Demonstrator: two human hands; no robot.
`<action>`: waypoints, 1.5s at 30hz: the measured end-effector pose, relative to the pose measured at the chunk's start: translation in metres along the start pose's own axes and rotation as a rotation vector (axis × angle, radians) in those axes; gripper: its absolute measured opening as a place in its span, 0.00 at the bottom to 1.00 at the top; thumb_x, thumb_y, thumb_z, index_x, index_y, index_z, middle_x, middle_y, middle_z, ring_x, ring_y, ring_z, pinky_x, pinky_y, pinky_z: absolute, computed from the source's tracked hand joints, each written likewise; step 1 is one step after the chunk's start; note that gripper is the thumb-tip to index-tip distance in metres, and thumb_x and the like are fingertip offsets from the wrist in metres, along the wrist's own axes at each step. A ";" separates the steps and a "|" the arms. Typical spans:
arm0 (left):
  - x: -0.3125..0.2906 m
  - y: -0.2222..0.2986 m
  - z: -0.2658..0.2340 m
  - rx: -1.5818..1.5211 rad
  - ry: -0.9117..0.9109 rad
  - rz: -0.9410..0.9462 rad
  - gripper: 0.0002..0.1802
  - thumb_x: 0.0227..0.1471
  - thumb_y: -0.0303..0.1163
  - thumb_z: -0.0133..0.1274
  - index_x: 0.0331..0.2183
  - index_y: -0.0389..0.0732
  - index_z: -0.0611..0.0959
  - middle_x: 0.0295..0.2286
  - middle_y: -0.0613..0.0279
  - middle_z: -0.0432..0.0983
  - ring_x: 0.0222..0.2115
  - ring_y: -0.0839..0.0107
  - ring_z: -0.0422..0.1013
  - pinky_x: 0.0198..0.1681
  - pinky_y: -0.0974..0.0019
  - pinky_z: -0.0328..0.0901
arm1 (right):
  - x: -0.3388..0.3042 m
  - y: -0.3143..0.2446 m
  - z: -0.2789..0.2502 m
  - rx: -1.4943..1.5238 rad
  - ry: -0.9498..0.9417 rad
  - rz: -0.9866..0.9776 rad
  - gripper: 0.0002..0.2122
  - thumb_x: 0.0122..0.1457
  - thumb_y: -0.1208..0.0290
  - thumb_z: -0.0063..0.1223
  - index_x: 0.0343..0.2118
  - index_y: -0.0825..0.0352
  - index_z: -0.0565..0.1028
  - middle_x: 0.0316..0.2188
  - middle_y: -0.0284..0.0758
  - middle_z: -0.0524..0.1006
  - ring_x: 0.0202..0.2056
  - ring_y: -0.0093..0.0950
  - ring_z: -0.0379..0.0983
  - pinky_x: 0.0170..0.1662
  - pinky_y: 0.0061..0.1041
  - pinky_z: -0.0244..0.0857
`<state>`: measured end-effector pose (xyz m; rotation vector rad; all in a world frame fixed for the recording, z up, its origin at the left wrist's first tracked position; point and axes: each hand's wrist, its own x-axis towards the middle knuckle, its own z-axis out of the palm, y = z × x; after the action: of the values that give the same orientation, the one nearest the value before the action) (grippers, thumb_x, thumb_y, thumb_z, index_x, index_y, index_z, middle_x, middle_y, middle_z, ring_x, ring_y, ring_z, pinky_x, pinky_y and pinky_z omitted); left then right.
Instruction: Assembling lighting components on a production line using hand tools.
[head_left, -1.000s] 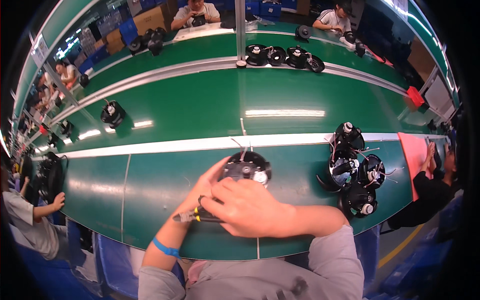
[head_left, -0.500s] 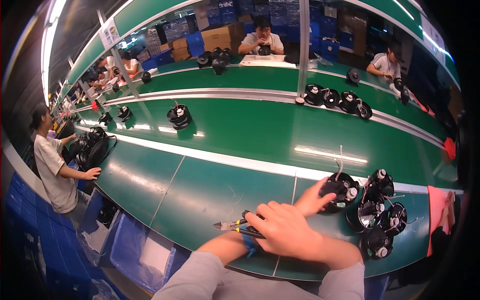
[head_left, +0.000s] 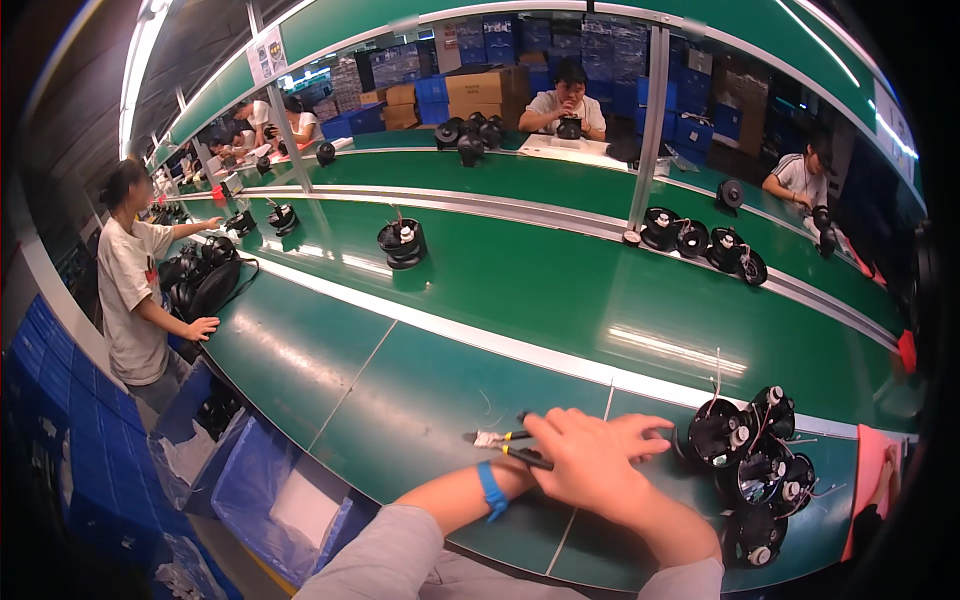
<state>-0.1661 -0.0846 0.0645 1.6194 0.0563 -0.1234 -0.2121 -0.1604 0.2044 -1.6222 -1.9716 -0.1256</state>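
Note:
My right hand (head_left: 592,462) is wrapped round the handles of black-and-yellow diagonal cutters (head_left: 488,438), their jaws pointing left over the green bench. Beneath it my left forearm crosses to the right, a blue band (head_left: 492,491) round the wrist. Partly covered by the right hand, my left hand (head_left: 642,434) has fingers apart and nothing visible in them. Just right of it stands a round black housing (head_left: 714,434) with a white fitting and an upright thin wire. Several similar housings (head_left: 762,474) crowd against it, with pale wires sticking out.
Along the far side of my bench runs a green conveyor (head_left: 520,290) carrying another black housing (head_left: 402,244). A co-worker (head_left: 135,270) stands at the left beside a pile of black parts (head_left: 205,275). Blue bins (head_left: 285,505) sit below the bench. An orange-red sheet (head_left: 868,485) lies at the right.
My left hand has let go of the round black housing and drawn back left from it. The housing stands with the others. The view has shifted; the left co-worker's arm now reaches toward the conveyor.

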 end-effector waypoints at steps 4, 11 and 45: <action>-0.042 -0.008 -0.056 0.083 0.103 0.243 0.25 0.53 0.39 0.61 0.51 0.41 0.76 0.41 0.60 0.76 0.36 0.72 0.73 0.40 0.67 0.71 | 0.007 0.050 0.051 0.365 0.236 0.313 0.29 0.42 0.73 0.65 0.51 0.72 0.68 0.38 0.44 0.76 0.37 0.39 0.77 0.39 0.33 0.72; -0.120 0.022 -0.157 -0.092 0.315 -0.116 0.18 0.59 0.29 0.48 0.50 0.37 0.77 0.31 0.59 0.78 0.29 0.73 0.75 0.34 0.71 0.71 | -0.007 0.121 0.110 1.157 0.334 0.473 0.12 0.56 0.79 0.55 0.44 0.71 0.72 0.38 0.30 0.75 0.39 0.18 0.70 0.47 0.19 0.63; -0.160 0.000 -0.361 -0.532 1.496 0.366 0.34 0.50 0.16 0.42 0.59 0.38 0.56 0.46 0.45 0.66 0.36 0.54 0.76 0.40 0.60 0.79 | -0.002 0.122 0.117 0.843 0.061 0.550 0.16 0.48 0.73 0.65 0.40 0.70 0.75 0.29 0.30 0.77 0.32 0.17 0.71 0.38 0.20 0.66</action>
<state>-0.3086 0.2824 0.0998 0.8546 0.8483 1.2880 -0.1421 -0.0814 0.0727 -1.4524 -1.1857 0.7518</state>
